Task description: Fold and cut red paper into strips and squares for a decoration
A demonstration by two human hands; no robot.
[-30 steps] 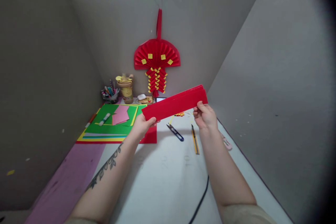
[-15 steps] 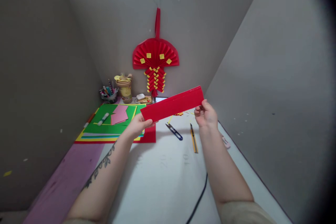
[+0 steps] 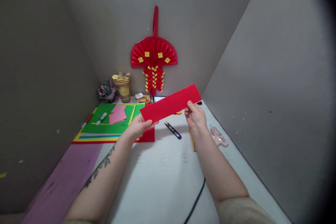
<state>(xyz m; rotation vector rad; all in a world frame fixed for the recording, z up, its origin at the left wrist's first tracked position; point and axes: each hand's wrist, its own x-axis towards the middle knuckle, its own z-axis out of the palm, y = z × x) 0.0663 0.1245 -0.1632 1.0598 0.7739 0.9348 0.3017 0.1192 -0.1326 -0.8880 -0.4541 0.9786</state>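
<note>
Smooth paper strip point(image 3: 170, 104); matt back wall point(image 3: 204, 24)

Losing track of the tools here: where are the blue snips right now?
In the head view, the blue snips lie on the white table near picture centre, below the red strip and left of the yellow cutter.

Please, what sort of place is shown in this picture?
Probably a paper-craft work corner: a red paper fan decoration hangs on the wall, and coloured paper sheets and thread snips lie on the table.
</note>
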